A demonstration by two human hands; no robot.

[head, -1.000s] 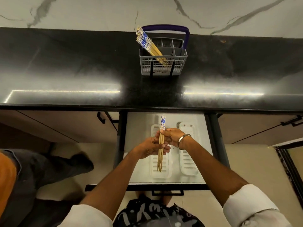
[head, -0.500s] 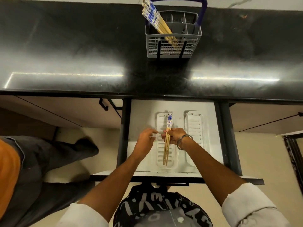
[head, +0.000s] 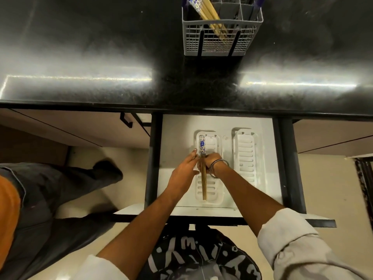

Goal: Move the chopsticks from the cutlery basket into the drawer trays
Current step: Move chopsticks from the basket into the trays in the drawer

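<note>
Two hands meet over the left tray (head: 210, 196) at centre frame: the right hand (head: 211, 162) pinches a bundle of chopsticks (head: 204, 178) lying lengthwise in it, while the left hand (head: 184, 170), fingers straight, rests against the tray's left side. To finish well, settle the bundle flat and parallel to the tray wall before letting go. More chopsticks (head: 207, 12) remain in the cutlery basket (head: 222, 41) at the top. No brand or readable writing shows; white marks on dark fabric at bottom centre are illegible.
</note>
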